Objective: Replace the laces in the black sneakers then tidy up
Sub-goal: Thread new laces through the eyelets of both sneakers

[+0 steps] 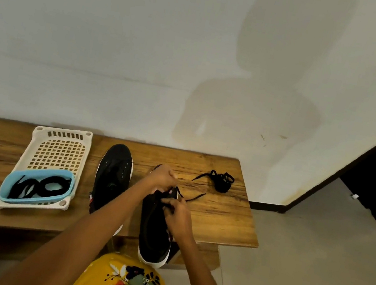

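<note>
Pinching a black lace (193, 196) at the eyelets of the near sneaker (154, 232): left hand (163, 178) curled at the toe end, right hand (177, 216) curled just behind it, fingers closed on the lace. Heel of that sneaker overhanging the wooden bench (218, 223) at 6 o'clock. Second sneaker (113, 174) lying flat at 9 o'clock of the hands, unlaced. Bundled lace (221, 182) at 2 o'clock, well apart. White basket (54, 156) farther at 9 o'clock, holding a blue tub (6, 185) with coiled laces (48, 187) inside.
</note>
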`<control>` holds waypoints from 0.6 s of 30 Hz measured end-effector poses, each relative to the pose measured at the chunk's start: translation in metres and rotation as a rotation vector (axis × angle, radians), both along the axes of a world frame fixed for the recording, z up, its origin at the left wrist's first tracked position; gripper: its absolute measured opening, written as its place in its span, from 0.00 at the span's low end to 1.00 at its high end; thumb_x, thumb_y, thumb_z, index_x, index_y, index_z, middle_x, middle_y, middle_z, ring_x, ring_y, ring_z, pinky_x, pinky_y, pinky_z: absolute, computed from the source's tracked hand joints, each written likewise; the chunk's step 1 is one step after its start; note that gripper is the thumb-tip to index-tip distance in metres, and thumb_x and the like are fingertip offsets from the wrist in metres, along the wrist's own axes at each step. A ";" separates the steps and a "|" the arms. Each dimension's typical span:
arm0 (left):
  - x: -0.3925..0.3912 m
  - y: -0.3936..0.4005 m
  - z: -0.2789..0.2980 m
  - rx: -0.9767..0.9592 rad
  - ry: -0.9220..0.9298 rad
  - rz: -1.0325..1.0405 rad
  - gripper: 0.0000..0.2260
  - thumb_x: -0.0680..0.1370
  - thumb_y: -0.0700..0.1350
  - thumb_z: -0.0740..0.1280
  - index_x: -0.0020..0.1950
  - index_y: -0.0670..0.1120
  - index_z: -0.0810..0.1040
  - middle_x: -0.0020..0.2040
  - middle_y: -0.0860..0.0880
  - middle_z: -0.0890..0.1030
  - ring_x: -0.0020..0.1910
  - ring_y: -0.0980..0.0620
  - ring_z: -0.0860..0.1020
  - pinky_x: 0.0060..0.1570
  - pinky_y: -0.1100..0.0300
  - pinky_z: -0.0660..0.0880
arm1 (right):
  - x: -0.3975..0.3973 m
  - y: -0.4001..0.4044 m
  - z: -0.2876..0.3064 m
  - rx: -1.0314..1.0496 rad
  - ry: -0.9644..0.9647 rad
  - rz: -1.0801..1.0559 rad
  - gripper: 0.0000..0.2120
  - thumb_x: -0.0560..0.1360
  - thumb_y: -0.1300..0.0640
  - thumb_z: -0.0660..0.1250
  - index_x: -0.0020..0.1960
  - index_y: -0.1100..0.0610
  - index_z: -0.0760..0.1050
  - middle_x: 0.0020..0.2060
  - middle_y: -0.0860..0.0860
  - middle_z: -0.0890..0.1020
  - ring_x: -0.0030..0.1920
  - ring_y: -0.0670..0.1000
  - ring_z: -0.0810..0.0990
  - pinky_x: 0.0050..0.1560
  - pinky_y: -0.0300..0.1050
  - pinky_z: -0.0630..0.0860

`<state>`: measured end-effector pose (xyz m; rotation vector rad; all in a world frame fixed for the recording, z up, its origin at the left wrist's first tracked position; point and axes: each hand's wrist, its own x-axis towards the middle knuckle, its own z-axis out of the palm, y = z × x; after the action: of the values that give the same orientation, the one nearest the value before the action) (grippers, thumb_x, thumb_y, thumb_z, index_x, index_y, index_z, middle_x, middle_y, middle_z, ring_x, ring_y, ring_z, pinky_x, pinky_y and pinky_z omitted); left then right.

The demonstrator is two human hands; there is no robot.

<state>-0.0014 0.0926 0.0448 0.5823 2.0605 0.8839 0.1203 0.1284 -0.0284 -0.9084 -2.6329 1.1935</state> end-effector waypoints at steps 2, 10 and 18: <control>0.004 0.000 0.002 0.170 -0.418 0.207 0.06 0.76 0.32 0.61 0.41 0.40 0.70 0.36 0.42 0.73 0.29 0.50 0.76 0.32 0.58 0.77 | -0.001 0.003 0.000 -0.013 -0.011 0.023 0.13 0.78 0.57 0.63 0.61 0.54 0.78 0.62 0.52 0.74 0.58 0.53 0.76 0.53 0.45 0.73; 0.008 -0.003 0.006 0.523 -0.879 0.434 0.13 0.81 0.44 0.58 0.64 0.42 0.67 0.63 0.35 0.73 0.63 0.39 0.74 0.63 0.50 0.70 | -0.009 0.006 0.002 -0.273 0.138 -0.110 0.17 0.75 0.50 0.68 0.33 0.58 0.72 0.28 0.53 0.74 0.28 0.44 0.71 0.31 0.42 0.64; -0.011 -0.031 -0.037 0.155 -0.067 0.011 0.18 0.82 0.55 0.49 0.56 0.44 0.71 0.53 0.44 0.78 0.54 0.48 0.77 0.58 0.56 0.71 | -0.030 0.033 0.094 -0.450 0.291 -0.234 0.10 0.75 0.51 0.69 0.38 0.55 0.79 0.31 0.50 0.79 0.33 0.45 0.73 0.38 0.45 0.73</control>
<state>-0.0129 0.0617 0.0074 0.6161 1.9489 1.0630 0.0900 0.1611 0.0651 -0.9799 -2.0063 1.7336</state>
